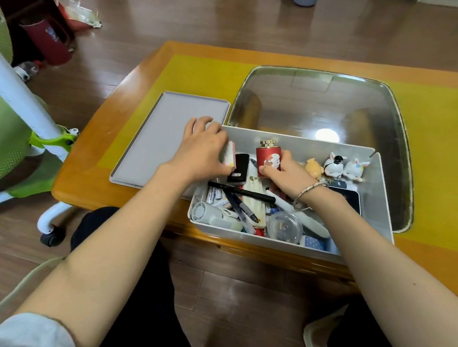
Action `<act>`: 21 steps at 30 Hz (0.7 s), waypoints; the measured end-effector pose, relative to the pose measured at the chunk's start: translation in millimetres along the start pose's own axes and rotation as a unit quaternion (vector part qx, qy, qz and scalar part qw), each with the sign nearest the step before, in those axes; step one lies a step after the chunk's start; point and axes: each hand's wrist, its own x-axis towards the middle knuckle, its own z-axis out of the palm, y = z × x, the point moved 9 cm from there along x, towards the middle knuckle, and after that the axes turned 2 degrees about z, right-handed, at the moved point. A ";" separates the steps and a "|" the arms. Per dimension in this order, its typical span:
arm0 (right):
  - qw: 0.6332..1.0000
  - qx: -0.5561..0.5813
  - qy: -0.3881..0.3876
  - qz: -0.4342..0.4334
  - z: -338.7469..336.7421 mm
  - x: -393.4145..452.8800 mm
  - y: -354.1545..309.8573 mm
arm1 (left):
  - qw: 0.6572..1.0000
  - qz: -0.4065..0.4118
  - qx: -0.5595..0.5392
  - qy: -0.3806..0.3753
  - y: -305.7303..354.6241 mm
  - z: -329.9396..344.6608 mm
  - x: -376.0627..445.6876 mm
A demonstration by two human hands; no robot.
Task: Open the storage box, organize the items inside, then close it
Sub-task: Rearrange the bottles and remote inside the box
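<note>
Organizing step judged in hand: open white plastic storage box (294,144) on the yellow-topped table (203,71), its grey flat lid (153,139) set beside. Left hand (200,150) pinches a pink-edged pack (230,153); right hand (284,172) fingers clamped round a red cylindrical tin (268,157). Next: both stood upright by the back wall, probably.

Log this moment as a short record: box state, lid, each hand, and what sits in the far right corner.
box: storage box open on the table, cluttered with pens, batteries and small items
lid: grey lid lies flat on the table, left of the box
left hand: left hand holds a small pink-edged pack at the box's left wall
right hand: right hand grips an upright red canister
far right corner: three small animal figurines
</note>
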 end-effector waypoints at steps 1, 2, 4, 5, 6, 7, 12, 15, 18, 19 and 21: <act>1.000 -0.009 0.001 0.000 0.8 1.8 -2.3 | 0.999 -0.008 -0.036 0.025 -2.7 -5.5 -3.3; 1.000 -0.006 -0.004 0.002 2.1 3.3 -4.1 | 0.996 -0.017 -0.075 0.043 -4.9 -10.0 -6.2; 0.999 0.011 -0.030 0.011 7.9 5.2 -5.5 | 0.990 -0.026 -0.131 0.051 -5.6 -13.7 -9.8; 0.999 0.016 -0.044 0.014 10.6 5.1 -5.9 | 0.989 -0.024 -0.141 0.046 -4.1 -13.7 -10.0; 0.998 0.025 -0.055 0.013 12.8 3.8 -6.5 | 0.988 -0.023 -0.151 0.039 -2.4 -12.9 -9.9; 0.997 0.043 -0.064 0.011 14.3 2.9 -7.5 | 0.985 -0.025 -0.169 0.035 -1.3 -12.0 -9.3; 0.978 0.201 -0.057 0.002 1.3 -0.4 -8.8 | 0.969 -0.002 -0.247 -0.023 19.0 3.0 -3.5; 0.974 0.226 0.012 -0.016 -32.2 -4.6 -3.8 | 0.967 0.032 -0.230 -0.102 38.8 20.8 0.1; 0.975 0.186 0.101 -0.065 -68.8 -10.0 -3.4 | 0.972 0.059 -0.193 -0.125 52.6 29.8 5.2; 0.974 0.177 0.114 -0.082 -75.5 -10.7 -4.2 | 0.970 0.061 -0.189 -0.138 56.0 33.8 6.6; 0.975 0.163 0.119 -0.095 -82.4 -11.9 -3.5 | 0.966 0.051 -0.187 -0.172 59.4 43.1 7.8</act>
